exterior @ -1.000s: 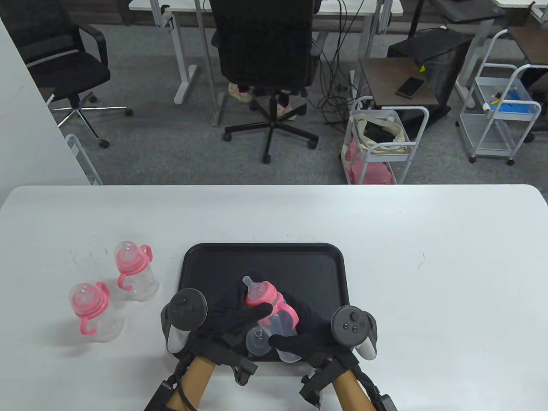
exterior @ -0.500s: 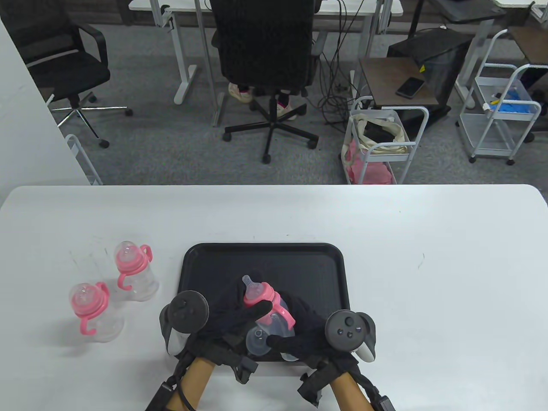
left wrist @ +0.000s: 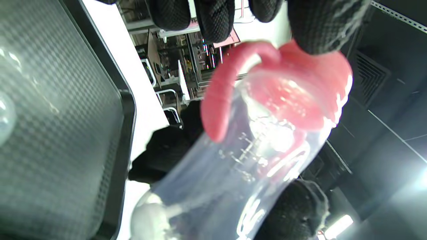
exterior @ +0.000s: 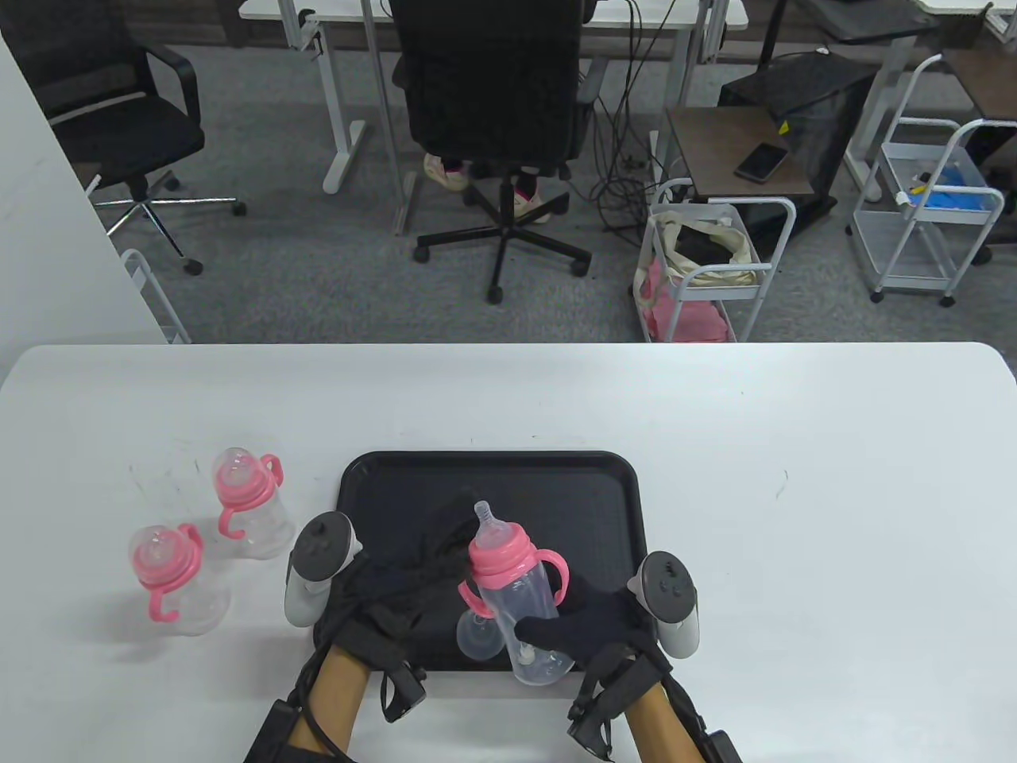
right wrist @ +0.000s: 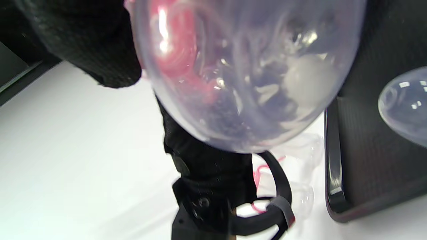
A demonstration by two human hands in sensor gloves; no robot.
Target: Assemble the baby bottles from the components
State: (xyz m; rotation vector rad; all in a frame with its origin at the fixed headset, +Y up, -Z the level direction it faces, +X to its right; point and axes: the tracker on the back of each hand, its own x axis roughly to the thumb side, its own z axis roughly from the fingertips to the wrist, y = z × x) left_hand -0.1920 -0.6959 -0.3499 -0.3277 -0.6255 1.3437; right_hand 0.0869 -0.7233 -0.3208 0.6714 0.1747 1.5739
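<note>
Right grip (exterior: 592,632) around bottle (exterior: 520,612) base, nipple uppermost.

Held bottle (exterior: 520,612) was clear w/ pink collar (exterior: 498,553) & handles. Gloves were black. Tray (exterior: 556,485) was black w/ fine checked texture; table (exterior: 794,493) white. Two bottles at left (exterior: 238,509) were clear & pink too.

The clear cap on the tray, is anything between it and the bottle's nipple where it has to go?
Nothing visible blocks it. The clear cap lies on the black tray beside the bottle, which the right hand holds tilted. Its nipple is bare, and the left hand sits just left of the pink collar.
</note>
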